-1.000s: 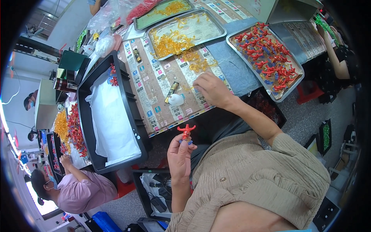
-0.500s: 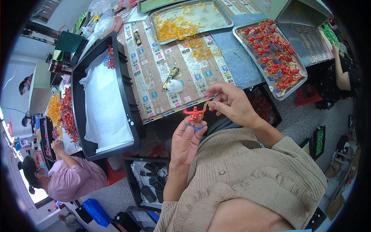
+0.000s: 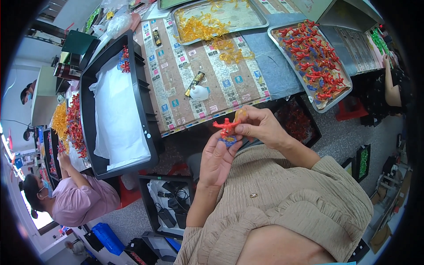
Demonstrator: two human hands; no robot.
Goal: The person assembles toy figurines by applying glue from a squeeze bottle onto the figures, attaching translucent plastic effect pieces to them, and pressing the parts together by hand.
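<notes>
My left hand [image 3: 216,161] is closed around the blue base of a small red figurine [image 3: 226,126], which stands upright with its arms spread. At the figurine's right arm, my right hand [image 3: 263,126] pinches a clear yellow plastic piece [image 3: 241,115]; the fingers cover part of it. Both hands are in front of my body, just off the near table edge. Beyond them on the table lie a white rounded object [image 3: 198,93] and a black-and-gold tube [image 3: 194,84].
A metal tray [image 3: 260,27] holds yellow pieces, some spilled onto the table. Another tray [image 3: 319,108] at right carries many red figurines. At left stands a black bin [image 3: 148,161] lined with white paper. A person in pink [image 3: 84,198] works at far left; another sits at far right.
My right hand has moved in to the figurine, bringing the yellow piece against its arm. My left hand has shifted slightly right, still holding the base.
</notes>
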